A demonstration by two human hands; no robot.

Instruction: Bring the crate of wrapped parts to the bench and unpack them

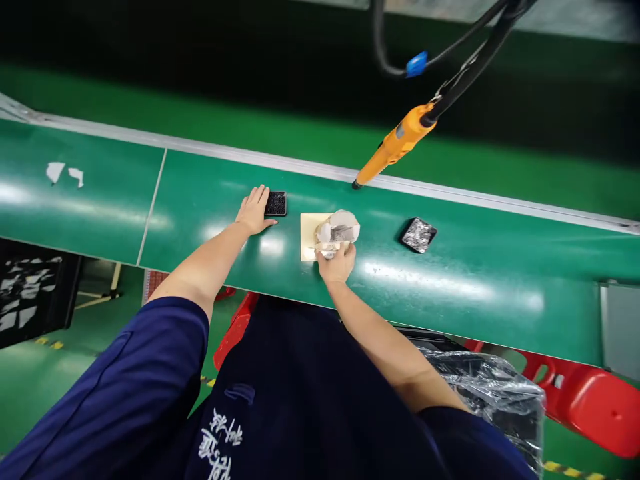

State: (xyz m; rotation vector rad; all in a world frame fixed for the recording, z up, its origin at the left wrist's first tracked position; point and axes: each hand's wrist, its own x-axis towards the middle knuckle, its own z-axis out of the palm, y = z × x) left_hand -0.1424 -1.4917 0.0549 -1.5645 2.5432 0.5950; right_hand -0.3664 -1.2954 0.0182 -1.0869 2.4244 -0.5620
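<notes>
Nearest the camera, the person's dark blue work jacket [280,400] is filling the lower frame, with a crinkled clear plastic bag [493,393] lying beside a red plastic crate [595,407].

The left hand [255,210] is resting flat, fingers spread, touching a small black square tray of dark parts [276,203] on the green conveyor belt [450,280].

The right hand [337,262] is gripping a pale, shiny wrapped component [339,230] sitting on a cream square pad [310,235].

A second black tray holding silvery parts [419,235] is lying well apart to the right.

Risk: the wrapped piece is sitting near the belt's close edge; a slipping grip could tip it off.

The hanging orange electric screwdriver [395,143] is crowding space above the far rail; open belt is lying right and left.
</notes>
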